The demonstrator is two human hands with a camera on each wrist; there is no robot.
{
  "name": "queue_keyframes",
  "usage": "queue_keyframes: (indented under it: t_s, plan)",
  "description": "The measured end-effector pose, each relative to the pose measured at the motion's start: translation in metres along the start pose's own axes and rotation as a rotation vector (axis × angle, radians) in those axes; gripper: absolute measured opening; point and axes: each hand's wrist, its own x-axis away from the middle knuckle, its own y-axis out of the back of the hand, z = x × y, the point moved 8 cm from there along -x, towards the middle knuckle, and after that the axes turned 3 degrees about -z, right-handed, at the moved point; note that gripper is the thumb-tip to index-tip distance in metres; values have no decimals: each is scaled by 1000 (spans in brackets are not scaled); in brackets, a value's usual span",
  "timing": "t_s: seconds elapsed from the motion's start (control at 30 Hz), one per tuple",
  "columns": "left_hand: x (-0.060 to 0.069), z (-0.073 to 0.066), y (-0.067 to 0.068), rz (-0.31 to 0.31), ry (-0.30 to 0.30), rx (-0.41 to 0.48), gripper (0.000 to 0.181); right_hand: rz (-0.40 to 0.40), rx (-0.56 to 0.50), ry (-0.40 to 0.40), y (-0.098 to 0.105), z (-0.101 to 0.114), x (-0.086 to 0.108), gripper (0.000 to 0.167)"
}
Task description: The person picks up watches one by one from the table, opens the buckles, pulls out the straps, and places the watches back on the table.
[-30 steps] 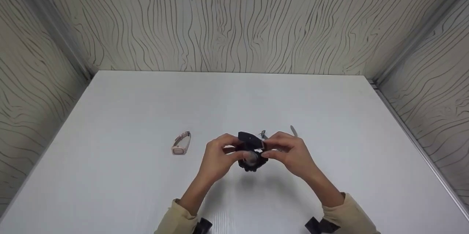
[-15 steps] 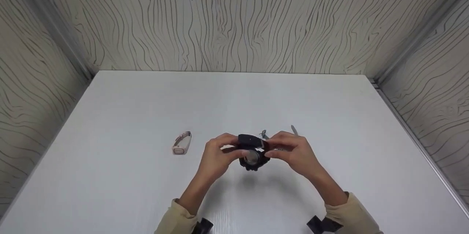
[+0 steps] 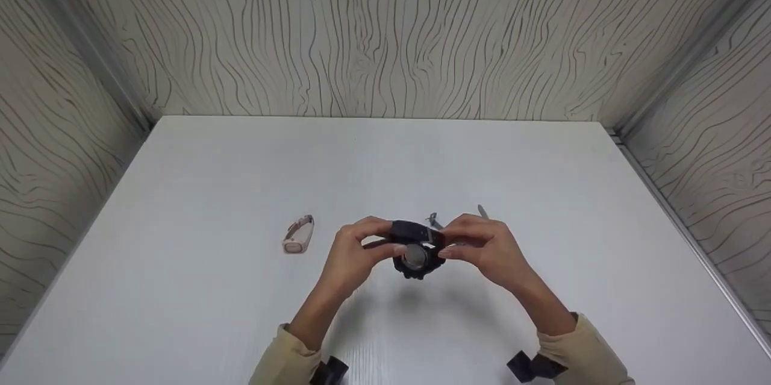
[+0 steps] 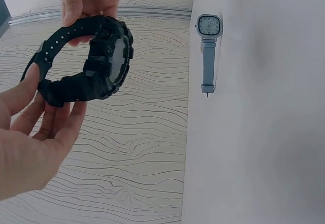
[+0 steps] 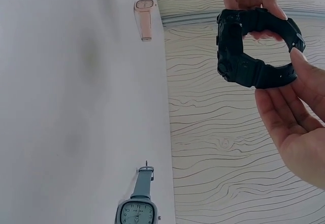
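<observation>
Black watch [image 3: 415, 257]: raised over white table [image 3: 241, 186], strap curved into a loop, held between 2 hands. Left hand [image 3: 356, 258] grips the left side of the black watch, thumb and fingers around the strap; right hand [image 3: 491, 253] pinches its right side. Pink watch [image 3: 295, 246] lies left of the black watch, well apart. Blue-gray watch [image 4: 208, 61] lies beyond the black watch, partly hidden by the right hand in head view.

black watch [image 3: 414, 257] | pink watch [image 3: 294, 246] | blue-grey watch [image 4: 208, 59], tint uncertain | wood-grained wall [image 3: 361, 29]
</observation>
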Motion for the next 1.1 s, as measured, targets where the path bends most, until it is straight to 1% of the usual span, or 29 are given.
queue_keyframes:
  t_s: [0.27,0.47,0.67,0.8,0.9,1.0,1.1]
  plan:
    - [0,0,0,9,-5,15,27,19,-31,1,1,-2,1,21]
    - [1,2,0,32,13,-28,25,93,-70,-1,-5,-3,2,23]
    - [1,2,-3,52,25,-77,26,156,-38,21,-12,0,3,25]
    - [2,4,-5,73,23,-100,27,141,-6,55,-14,6,2,21]
    - [2,6,-8,89,25,-91,29,102,35,77,-13,9,2,19]
    - [2,6,-9,87,26,-80,29,68,63,91,-12,11,2,19]
    - [2,5,-9,68,22,-85,26,43,85,97,-10,10,2,20]
